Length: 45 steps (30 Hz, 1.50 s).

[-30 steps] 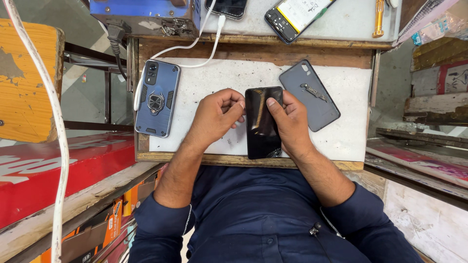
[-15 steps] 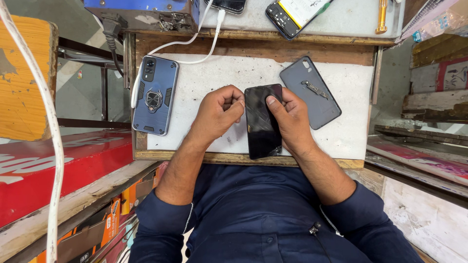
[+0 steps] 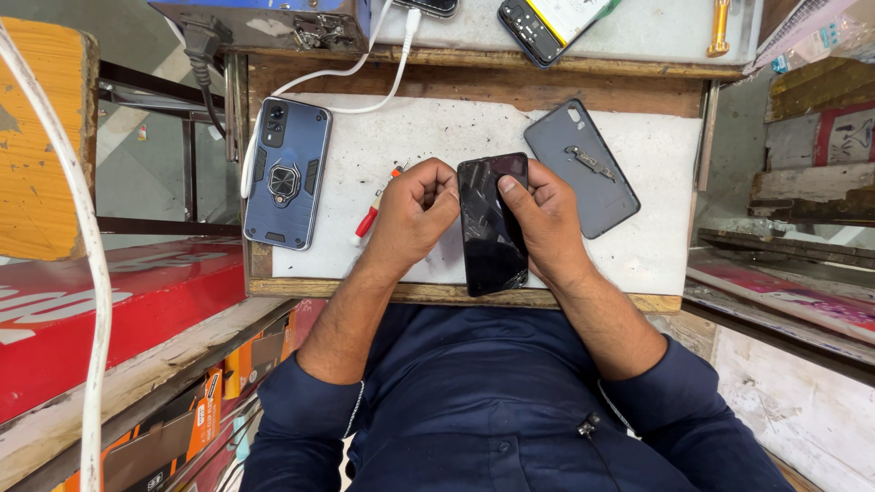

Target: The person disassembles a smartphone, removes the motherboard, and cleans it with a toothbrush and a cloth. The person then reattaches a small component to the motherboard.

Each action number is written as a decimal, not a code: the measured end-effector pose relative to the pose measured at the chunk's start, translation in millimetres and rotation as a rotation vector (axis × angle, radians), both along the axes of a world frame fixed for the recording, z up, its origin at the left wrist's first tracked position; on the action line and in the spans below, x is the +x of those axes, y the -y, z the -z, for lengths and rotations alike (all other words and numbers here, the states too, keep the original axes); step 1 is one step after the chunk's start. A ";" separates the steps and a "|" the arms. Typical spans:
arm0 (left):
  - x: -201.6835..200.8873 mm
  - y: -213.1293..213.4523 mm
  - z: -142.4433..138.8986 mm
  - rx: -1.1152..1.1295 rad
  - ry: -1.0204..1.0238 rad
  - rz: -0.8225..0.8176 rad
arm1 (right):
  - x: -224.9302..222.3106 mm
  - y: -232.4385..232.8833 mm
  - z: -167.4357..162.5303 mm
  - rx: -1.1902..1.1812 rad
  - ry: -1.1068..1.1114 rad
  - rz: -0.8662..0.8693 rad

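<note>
Right grip (image 3: 545,219) clamps the black phone (image 3: 492,228) with its thumb on the glass, left grip (image 3: 415,214) curled shut against its left edge, phone lying on the white desk (image 3: 656,246) between a blue cased phone (image 3: 288,173) and a grey back cover (image 3: 581,167).

This is a small phone-repair stall or workshop. The evidence is spread over a scuffed, speckled white work surface (image 3: 410,137) set on a worn wooden bench (image 3: 474,87): a blue rugged phone case with a ring stand (image 3: 287,173), a grey phone back cover (image 3: 581,167), and a red-handled screwdriver (image 3: 375,208) lying between them. On the raised shelf behind sit an opened handset with its battery exposed (image 3: 547,23), a yellow-handled tool (image 3: 720,27) and a white charging cable (image 3: 365,77) — repair-trade clutter. Beside the bench are stacked boxes (image 3: 196,419) (orange ones) and rough painted boards (image 3: 91,301) — cramped and well used.
</note>
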<state>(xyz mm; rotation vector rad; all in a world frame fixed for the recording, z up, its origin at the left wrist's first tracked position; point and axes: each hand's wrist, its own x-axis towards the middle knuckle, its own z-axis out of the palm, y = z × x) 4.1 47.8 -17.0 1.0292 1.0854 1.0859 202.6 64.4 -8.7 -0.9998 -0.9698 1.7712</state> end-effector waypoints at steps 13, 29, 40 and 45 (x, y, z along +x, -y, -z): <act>-0.3 6.5 -4.9 0.082 -0.195 -0.156 | -1.6 -1.5 -4.1 -0.042 0.037 0.074; -14.5 -3.0 -11.6 -0.271 0.064 0.019 | -3.1 1.7 0.9 0.028 0.090 0.025; -14.3 -7.8 -21.6 -0.190 -0.278 0.093 | -7.3 5.4 0.4 0.120 0.211 -0.009; -14.2 -6.8 -18.3 -0.175 -0.234 0.043 | -10.0 4.5 0.0 0.058 0.207 0.026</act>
